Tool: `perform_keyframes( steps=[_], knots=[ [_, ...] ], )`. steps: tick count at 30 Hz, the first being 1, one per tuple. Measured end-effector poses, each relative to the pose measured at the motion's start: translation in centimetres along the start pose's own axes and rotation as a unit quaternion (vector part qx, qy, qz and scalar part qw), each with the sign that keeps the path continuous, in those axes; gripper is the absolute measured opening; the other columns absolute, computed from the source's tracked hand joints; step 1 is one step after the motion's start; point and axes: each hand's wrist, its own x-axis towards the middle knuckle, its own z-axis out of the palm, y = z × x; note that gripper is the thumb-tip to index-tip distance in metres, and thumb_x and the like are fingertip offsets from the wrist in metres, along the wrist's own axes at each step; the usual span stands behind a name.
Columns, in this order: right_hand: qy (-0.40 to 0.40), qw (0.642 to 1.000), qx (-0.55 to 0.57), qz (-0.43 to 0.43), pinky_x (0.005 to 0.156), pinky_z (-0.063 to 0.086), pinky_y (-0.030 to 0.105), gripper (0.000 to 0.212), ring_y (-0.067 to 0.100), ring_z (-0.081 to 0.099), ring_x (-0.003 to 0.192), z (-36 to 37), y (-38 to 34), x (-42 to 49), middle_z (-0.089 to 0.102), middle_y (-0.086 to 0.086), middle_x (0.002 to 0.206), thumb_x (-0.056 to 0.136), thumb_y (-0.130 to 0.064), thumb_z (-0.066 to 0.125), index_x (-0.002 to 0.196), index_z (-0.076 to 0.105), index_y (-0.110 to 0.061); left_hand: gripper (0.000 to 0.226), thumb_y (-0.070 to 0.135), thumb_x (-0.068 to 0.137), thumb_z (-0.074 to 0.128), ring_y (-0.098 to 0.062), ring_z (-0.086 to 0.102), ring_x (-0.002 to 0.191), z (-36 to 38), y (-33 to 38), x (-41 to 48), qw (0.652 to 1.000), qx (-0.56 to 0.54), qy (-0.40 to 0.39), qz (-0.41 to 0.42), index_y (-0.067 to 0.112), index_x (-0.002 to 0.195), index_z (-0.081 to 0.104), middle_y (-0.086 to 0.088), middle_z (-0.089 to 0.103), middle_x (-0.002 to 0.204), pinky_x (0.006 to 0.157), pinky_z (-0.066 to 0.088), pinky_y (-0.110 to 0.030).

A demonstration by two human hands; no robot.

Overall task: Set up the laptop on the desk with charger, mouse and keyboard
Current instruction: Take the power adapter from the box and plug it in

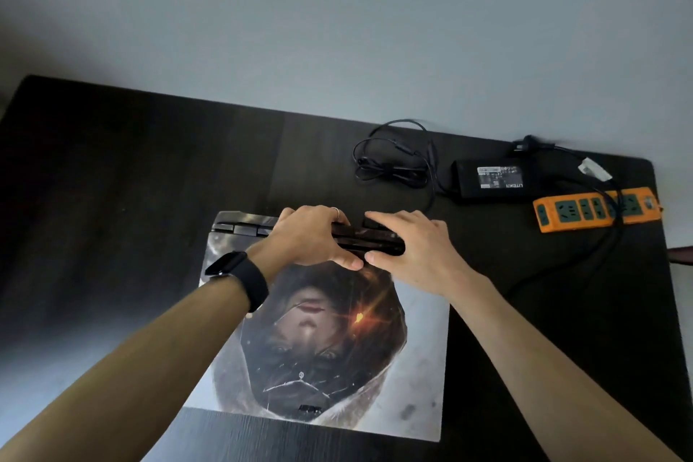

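A closed laptop (330, 368) with a printed picture covering its lid lies on the dark desk (131, 180), its black hinge edge turned away from me. My left hand (311, 236), with a ring and a black wrist watch, grips the middle of that far edge, fingers over the back and thumb on the lid. My right hand (412, 248) grips the same edge just to the right, thumbs almost touching. The black charger brick (495, 180) lies at the back right with its thin cable (393, 161) coiled to its left. No mouse or keyboard is in view.
An orange power strip (596, 210) with green sockets lies near the desk's right edge, a black cord running across it. A loose black plug (528, 144) rests behind the brick. A grey wall stands behind the desk. The desk's left half is bare dark wood.
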Motion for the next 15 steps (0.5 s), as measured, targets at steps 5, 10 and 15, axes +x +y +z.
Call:
perform_keyframes(
  steps=[5,10,15],
  knots=[
    [-0.006,1.0,-0.003,0.022,0.1,0.035,0.043,0.065,0.016,0.046,0.12,1.1,1.1,1.7,0.061,-0.013,0.125,0.081,-0.051,0.068,0.141,0.05,-0.037,0.072,0.07,0.057,0.078,-0.014,0.059,0.1,0.8,-0.7,2.0,1.0,-0.029,-0.012,-0.005,0.034,0.117,0.061,0.015,0.066,0.103,0.094,0.039,-0.037],
    [-0.003,0.999,0.028,0.023,0.098,0.043,0.044,0.063,0.013,0.047,0.118,1.5,1.6,1.6,0.062,-0.016,0.12,0.079,-0.051,0.068,0.138,0.051,-0.038,0.069,0.066,0.061,0.08,-0.011,0.051,0.111,1.2,-1.2,1.8,0.999,-0.051,0.001,0.004,0.036,0.119,0.059,0.015,0.06,0.103,0.101,0.038,-0.036],
    [0.008,0.997,0.072,0.04,0.098,0.047,0.044,0.064,0.01,0.048,0.116,1.3,1.8,1.7,0.064,-0.015,0.119,0.075,-0.049,0.073,0.135,0.055,-0.037,0.073,0.066,0.063,0.079,-0.018,0.037,0.123,1.3,-0.7,1.9,1.0,-0.017,0.009,0.022,0.035,0.126,0.059,0.009,0.061,0.106,0.098,0.039,-0.038]
  ],
)
